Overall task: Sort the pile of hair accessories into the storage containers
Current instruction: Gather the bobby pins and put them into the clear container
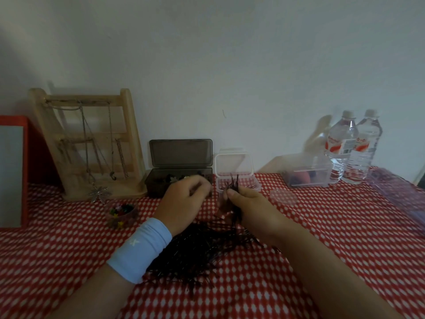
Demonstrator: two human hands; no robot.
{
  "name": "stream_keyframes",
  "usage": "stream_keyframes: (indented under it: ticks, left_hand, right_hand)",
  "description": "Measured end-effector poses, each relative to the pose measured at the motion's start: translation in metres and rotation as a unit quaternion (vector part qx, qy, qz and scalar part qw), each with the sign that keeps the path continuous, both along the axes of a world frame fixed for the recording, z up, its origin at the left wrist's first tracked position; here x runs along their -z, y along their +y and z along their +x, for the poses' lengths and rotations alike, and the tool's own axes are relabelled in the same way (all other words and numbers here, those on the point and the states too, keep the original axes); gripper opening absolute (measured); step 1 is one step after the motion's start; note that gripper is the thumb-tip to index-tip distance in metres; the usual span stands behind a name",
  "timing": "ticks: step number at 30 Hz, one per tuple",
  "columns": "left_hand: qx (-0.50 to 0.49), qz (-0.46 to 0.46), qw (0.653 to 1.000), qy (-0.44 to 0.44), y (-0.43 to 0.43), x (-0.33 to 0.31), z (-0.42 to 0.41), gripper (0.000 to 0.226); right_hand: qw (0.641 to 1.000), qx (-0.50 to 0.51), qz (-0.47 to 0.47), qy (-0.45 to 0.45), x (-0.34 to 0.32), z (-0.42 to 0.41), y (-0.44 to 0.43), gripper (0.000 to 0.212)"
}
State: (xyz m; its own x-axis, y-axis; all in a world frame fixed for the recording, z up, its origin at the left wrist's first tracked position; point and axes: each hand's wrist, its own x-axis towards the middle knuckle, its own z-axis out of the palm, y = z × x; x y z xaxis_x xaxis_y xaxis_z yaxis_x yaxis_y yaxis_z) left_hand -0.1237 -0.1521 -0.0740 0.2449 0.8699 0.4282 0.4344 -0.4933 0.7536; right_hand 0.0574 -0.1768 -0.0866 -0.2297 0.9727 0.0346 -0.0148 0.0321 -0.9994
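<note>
Fingers [231,193] of right hand [249,204] pinch hairpin bundle [233,182]; left hand [184,201] curled.

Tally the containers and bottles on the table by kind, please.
Dark smoky box, lid open: 1
Clear rectangular boxes: 2
Small round tub of coloured clips: 1
Water bottles: 2
Total: 6
Hairpins, piled and in the right hand, are uncountable.
Purple-tinted item at the right edge unclear, left out.

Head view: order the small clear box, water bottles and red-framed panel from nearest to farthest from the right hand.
1. Small clear box, just behind the right hand.
2. Water bottles, back right.
3. Red-framed panel, far left edge.
</note>
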Motion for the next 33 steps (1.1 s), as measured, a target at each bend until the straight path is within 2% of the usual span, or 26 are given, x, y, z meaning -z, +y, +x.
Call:
stream_keyframes:
  ticks: [2, 6, 9, 12, 15, 17, 21, 25, 29, 32, 33]
  left_hand:
    - [0.012, 0.001, 0.999, -0.035, 0.001, -0.005, 0.001, 0.02]
    - [0.106, -0.061, 0.992, 0.009, 0.004, -0.005, 0.004, 0.029]
    - [0.108, -0.077, 0.991, -0.01, 0.005, -0.002, 0.002, 0.021]
    - [0.07, -0.05, 0.996, 0.008, 0.007, -0.001, -0.001, 0.011]
    - [0.037, -0.014, 0.999, -0.031, 0.007, -0.005, -0.002, 0.02]
    - [0.106, -0.04, 0.991, -0.069, 0.004, -0.007, -0.001, 0.032]
    - [0.195, -0.058, 0.979, 0.029, -0.003, -0.004, 0.005, 0.039]
    - [0.163, -0.024, 0.985, 0.051, 0.001, -0.008, -0.001, 0.031]
    - [0.191, -0.019, 0.978, 0.085, 0.0, -0.007, 0.0, 0.04]
    - [0.211, -0.012, 0.966, 0.153, -0.001, 0.0, 0.007, 0.044]
    - [0.217, -0.027, 0.966, 0.135, -0.001, 0.001, 0.008, 0.043]
  right_hand:
    - [0.999, -0.049, -0.007, 0.021, 0.001, -0.003, 0.0, 0.028]
    - [0.988, -0.108, -0.031, 0.103, -0.001, -0.004, -0.003, 0.026]
    - [0.987, -0.127, -0.041, 0.09, -0.004, -0.002, -0.005, 0.028]
    - [0.987, -0.132, -0.042, 0.08, -0.002, -0.001, -0.005, 0.029]
    - [0.993, -0.099, -0.021, 0.06, 0.0, -0.001, -0.002, 0.027]
    - [0.995, -0.095, 0.0, 0.036, 0.0, -0.001, -0.002, 0.024]
    - [0.993, -0.112, -0.017, 0.037, 0.002, -0.004, -0.003, 0.018]
    - [0.992, -0.116, -0.018, 0.039, 0.003, -0.003, -0.003, 0.021]
    - [0.992, -0.124, -0.01, 0.019, 0.001, -0.005, -0.003, 0.02]
    - [0.992, -0.117, -0.04, 0.023, 0.002, -0.006, -0.003, 0.017]
    - [0.991, -0.115, -0.053, 0.032, 0.002, -0.005, -0.003, 0.018]
